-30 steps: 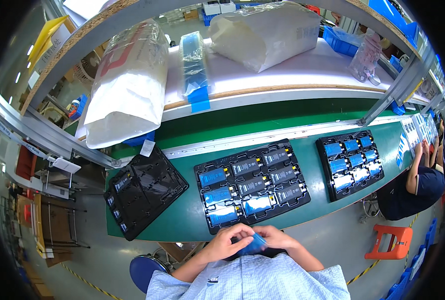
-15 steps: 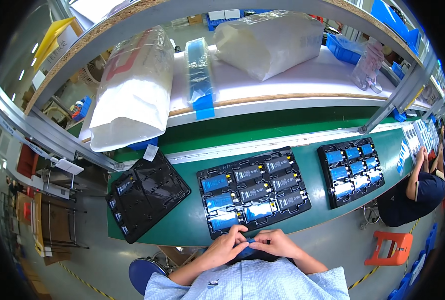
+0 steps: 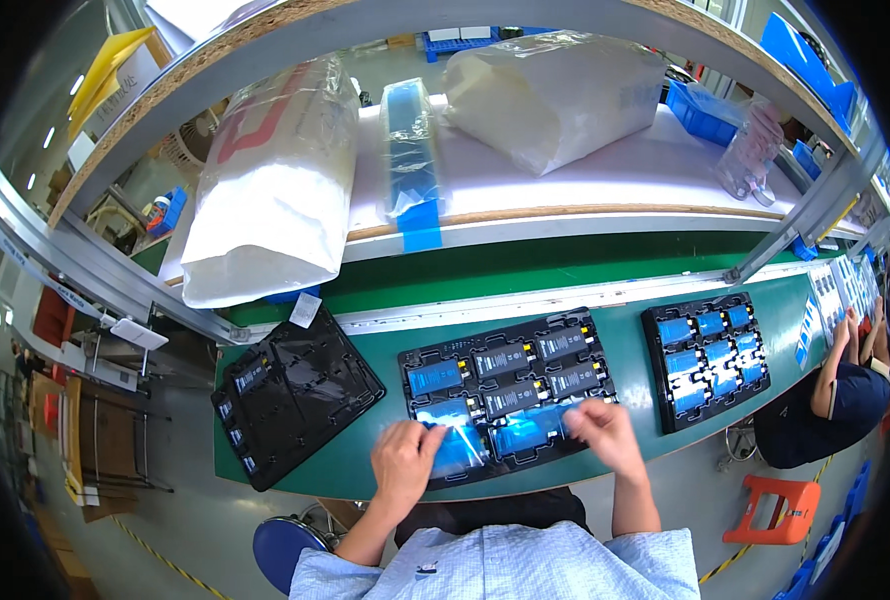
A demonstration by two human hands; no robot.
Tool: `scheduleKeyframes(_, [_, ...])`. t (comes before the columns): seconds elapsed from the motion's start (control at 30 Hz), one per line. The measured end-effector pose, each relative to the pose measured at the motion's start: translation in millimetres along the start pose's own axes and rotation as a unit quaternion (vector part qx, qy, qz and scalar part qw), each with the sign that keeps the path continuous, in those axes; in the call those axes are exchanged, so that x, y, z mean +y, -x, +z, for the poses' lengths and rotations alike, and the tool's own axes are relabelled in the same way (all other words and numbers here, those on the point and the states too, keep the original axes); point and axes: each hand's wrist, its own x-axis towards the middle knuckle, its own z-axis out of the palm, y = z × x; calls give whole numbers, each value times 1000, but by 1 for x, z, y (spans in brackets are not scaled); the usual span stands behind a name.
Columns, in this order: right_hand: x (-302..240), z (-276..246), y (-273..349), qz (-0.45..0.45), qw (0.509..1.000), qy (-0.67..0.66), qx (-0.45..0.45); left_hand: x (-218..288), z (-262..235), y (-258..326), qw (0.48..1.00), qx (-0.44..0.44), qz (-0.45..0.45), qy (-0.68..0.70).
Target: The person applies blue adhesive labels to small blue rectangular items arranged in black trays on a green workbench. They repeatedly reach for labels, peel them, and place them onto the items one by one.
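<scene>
A black plastic tray [image 3: 505,372] of flat batteries lies before me on the green table. Some show black labels; others carry shiny blue film. Over the tray's near-left corner my left hand [image 3: 403,462] is closed beside a glossy blue-filmed battery [image 3: 457,448]. Its thumb reaches that battery's edge, and whatever it pinches is hidden. My right hand [image 3: 607,436] is over the near-right part of the tray, slightly blurred. Its thumb and fingertips pinch the right end of a blue film [image 3: 527,428] above the near row.
Another black tray of blue-filmed batteries [image 3: 710,352] stands to the right. On the left, stacked black trays [image 3: 300,390] lie askew. A shelf edge [image 3: 565,212] spans the far side, bearing white bags [image 3: 555,95]. A person [image 3: 845,405] works at far right, near an orange stool [image 3: 773,510].
My hands were together at the table's front edge around a small blue piece. They have parted and moved forward over the near row of the tray. The view has shifted slightly.
</scene>
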Motion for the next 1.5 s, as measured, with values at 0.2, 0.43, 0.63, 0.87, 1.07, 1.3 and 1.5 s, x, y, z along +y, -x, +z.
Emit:
scheduleKeyframes(0.2, [14, 6, -45, 52, 997, 33, -48, 14, 16, -7, 973, -171, 79, 136])
scheduleKeyframes(0.43, [31, 26, -67, 53, 991, 98, -75, 10, 46, -4, 985, -156, 69, 3])
scheduleKeyframes(0.63, [32, 29, -66, 34, 990, 126, -52, 4, 55, 2, 985, -146, 82, -30])
scheduleKeyframes(0.87, [35, 30, -65, 33, 990, 129, -46, 5, 56, 0, 986, -141, 82, -21])
scheduleKeyframes(1.07, [35, 31, -65, 27, 989, 138, -42, 7, 54, -2, 986, -148, 80, -19])
scheduleKeyframes(1.3, [28, 33, -63, 34, 985, 163, -34, 5, 56, -5, 977, -179, 108, -27])
scheduleKeyframes(1.5, [29, 35, -62, 16, 981, 195, -19, 9, 56, -7, 975, -190, 105, -42])
